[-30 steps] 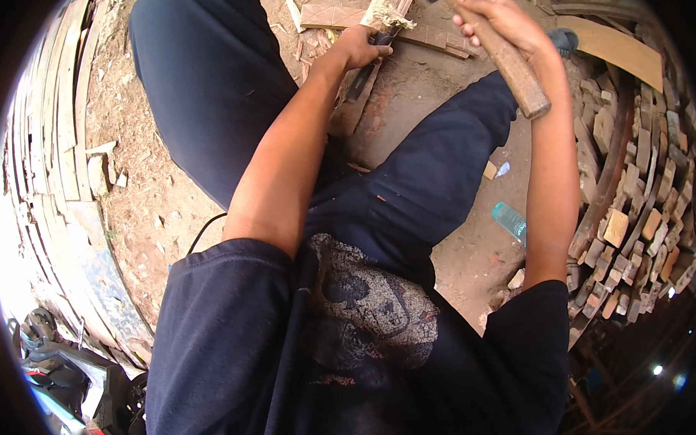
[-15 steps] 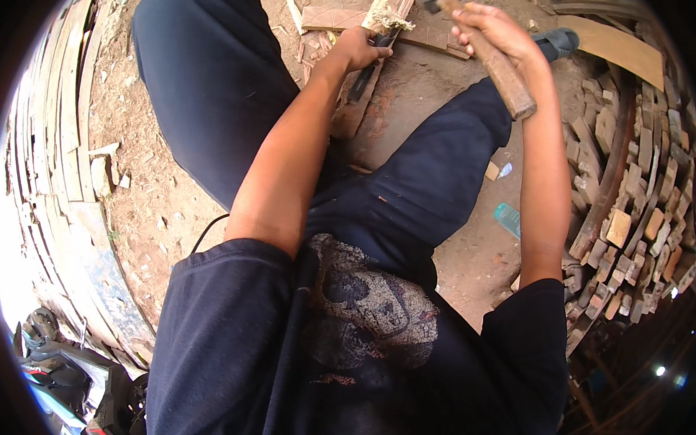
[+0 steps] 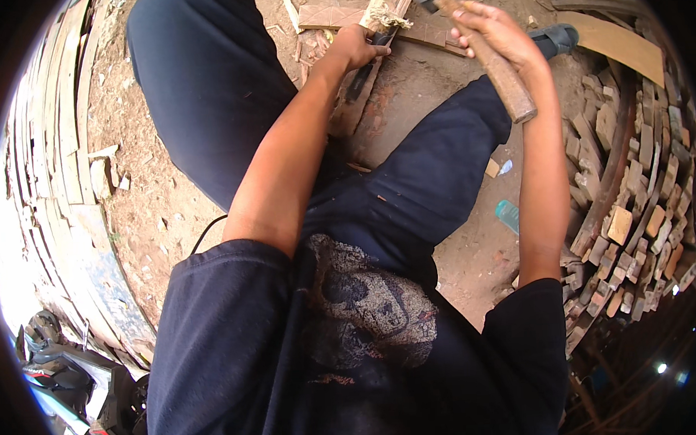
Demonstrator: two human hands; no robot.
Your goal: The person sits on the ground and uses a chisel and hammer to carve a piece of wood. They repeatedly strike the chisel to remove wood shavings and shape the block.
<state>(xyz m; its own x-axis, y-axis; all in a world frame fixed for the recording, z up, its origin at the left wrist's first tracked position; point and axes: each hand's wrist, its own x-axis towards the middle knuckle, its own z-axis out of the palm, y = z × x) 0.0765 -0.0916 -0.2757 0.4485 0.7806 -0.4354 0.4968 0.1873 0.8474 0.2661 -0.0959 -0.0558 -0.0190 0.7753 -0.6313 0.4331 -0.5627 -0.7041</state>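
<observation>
My right hand (image 3: 495,34) is wrapped around the wooden handle of a hammer (image 3: 504,82), whose dark metal head lies at the upper edge, up and left of the fingers. The handle's butt end points down toward my right forearm. Between my legs, my left hand (image 3: 356,47) is closed around a narrow dark tool (image 3: 382,40); its exact kind is partly hidden by the fingers. That tool lies along a length of wood (image 3: 348,119), and a tuft of pale shavings (image 3: 388,18) sits at its far end.
A flat brown board (image 3: 329,17) lies crosswise beyond my left hand, with wood chips around it. Stacked wood offcuts (image 3: 632,230) fill the right side. Long planks (image 3: 73,135) line the left, and a motorbike (image 3: 78,380) stands at lower left. A teal container (image 3: 507,216) lies by my right forearm.
The hammer and my left hand have shifted very slightly left in the picture. Both grips are unchanged.
</observation>
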